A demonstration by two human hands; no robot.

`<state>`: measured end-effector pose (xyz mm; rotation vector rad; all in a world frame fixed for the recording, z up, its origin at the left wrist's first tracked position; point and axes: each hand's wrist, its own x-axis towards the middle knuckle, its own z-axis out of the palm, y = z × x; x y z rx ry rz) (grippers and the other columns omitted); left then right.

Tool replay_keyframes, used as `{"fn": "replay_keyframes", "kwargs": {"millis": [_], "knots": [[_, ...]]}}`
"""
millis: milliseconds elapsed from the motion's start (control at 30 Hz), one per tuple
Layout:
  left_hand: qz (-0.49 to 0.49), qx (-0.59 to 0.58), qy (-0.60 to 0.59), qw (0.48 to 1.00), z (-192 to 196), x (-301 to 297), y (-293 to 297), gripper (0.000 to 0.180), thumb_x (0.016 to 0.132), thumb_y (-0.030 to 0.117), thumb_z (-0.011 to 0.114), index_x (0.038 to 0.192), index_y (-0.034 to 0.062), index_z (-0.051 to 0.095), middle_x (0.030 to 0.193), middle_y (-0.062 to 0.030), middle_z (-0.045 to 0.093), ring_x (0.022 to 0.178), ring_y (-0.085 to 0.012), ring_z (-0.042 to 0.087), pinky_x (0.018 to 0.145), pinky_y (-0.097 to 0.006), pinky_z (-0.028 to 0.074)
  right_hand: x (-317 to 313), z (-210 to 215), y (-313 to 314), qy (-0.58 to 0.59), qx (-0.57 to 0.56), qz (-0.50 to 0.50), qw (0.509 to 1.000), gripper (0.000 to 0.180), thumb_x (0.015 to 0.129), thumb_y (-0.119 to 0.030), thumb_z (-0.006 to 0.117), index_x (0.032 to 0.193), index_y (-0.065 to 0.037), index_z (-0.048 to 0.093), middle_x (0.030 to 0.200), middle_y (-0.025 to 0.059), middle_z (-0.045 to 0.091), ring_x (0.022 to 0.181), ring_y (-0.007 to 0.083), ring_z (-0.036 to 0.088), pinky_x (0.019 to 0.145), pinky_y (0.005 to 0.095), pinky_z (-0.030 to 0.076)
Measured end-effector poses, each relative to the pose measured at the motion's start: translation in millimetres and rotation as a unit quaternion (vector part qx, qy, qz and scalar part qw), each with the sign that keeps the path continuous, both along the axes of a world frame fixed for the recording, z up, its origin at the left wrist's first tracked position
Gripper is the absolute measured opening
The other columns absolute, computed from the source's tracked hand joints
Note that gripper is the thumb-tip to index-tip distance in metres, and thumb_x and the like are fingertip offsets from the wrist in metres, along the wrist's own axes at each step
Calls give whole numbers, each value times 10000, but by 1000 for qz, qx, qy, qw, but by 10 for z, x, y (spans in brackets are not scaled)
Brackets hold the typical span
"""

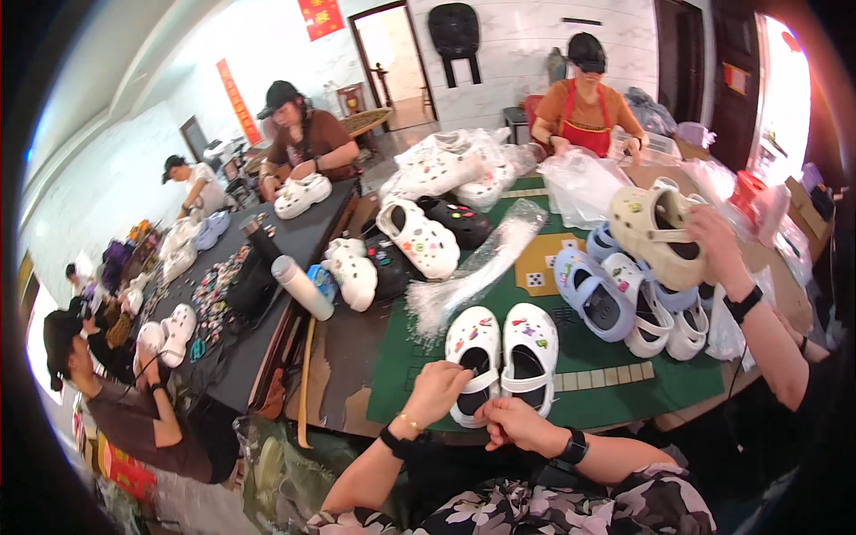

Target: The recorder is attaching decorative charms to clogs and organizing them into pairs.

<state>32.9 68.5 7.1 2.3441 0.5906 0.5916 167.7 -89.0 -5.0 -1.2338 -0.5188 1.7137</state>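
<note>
A pair of white clogs (530, 357) with colourful charms and dark insoles stands side by side in front of me, toes pointing away. Closed at the left clog (473, 343), my left hand (439, 392) has its fingertips on the side of the opening, by the strap. My right hand (524, 424) is just behind the heels, thumb and fingers pinched together. Whatever sits in that pinch is hidden or too small to name. Both wrists wear dark bands.
A green mat (410, 383) lies under the clogs. More clogs (419, 236) and a clear plastic bag (486, 267) lie beyond. At right, another person's hand (713, 236) touches a beige clog (651, 236). A bottle (301, 287) stands left; several people work around the tables.
</note>
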Motion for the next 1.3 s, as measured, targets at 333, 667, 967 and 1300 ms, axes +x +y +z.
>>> {"fn": "replay_keyframes", "kwargs": {"millis": [333, 667, 967, 1300], "knots": [[46, -244, -86, 965, 194, 39, -158, 177, 918, 120, 606, 952, -15, 716, 881, -62, 699, 830, -123, 635, 744, -281, 499, -101, 44, 191, -27, 23, -30, 999, 230, 1002, -212, 471, 1071, -22, 581, 617, 17, 502, 480, 132, 504, 551, 335, 561], [24, -242, -141, 960, 585, 352, -34, 189, 976, 108, 533, 971, -4, 685, 724, 23, 568, 676, -57, 514, 627, -217, 435, 506, 377, -852, -370, 42, 16, 928, 121, 928, -103, 530, 934, -50, 638, 727, 41, 571, 653, 166, 555, 624, 322, 486], [-129, 149, 22, 980, 472, 534, -445, 105, 870, 143, 633, 934, 87, 696, 825, -69, 593, 787, -283, 583, 701, -394, 490, 303, 371, -934, -756, 273, -69, 591, 230, 715, -55, 608, 941, -54, 651, 917, 83, 552, 845, 267, 574, 711, 371, 473], [-165, 92, 11, 982, 406, 513, -392, 106, 893, 123, 580, 852, 26, 598, 860, -121, 570, 828, -338, 555, 722, -422, 459, 35, 128, -639, -665, 383, 38, 641, 241, 730, -72, 610, 965, -35, 650, 957, 102, 587, 878, 273, 604, 752, 364, 507]]}}
